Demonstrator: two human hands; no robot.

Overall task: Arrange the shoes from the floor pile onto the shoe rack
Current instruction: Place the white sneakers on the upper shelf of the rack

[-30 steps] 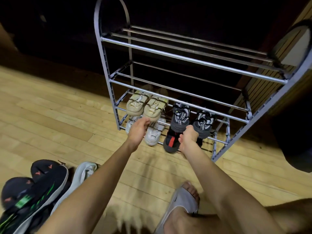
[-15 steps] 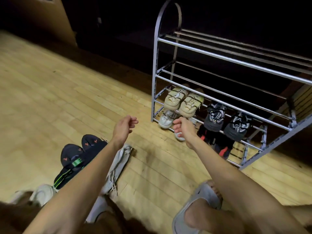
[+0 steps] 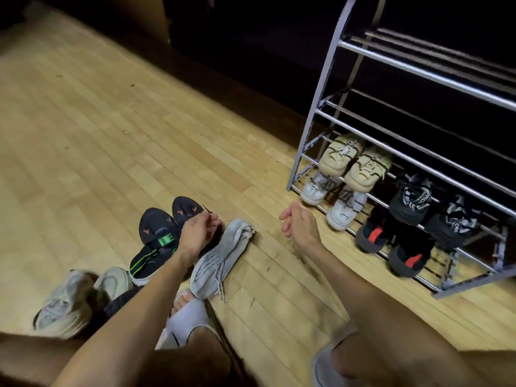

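The shoe rack (image 3: pixel 312 129) is cut off at the right edge of the frame, and the pale sneaker (image 3: pixel 62 303) at lower left is blurred. The left hand (image 3: pixel 196 233) hides part of the dark shoes (image 3: pixel 156 233) in the floor pile at lower centre; its grip looks curled onto them, though the contact is unclear. The right hand (image 3: pixel 300 226) hangs mid-frame, loosely curled and holding nothing.
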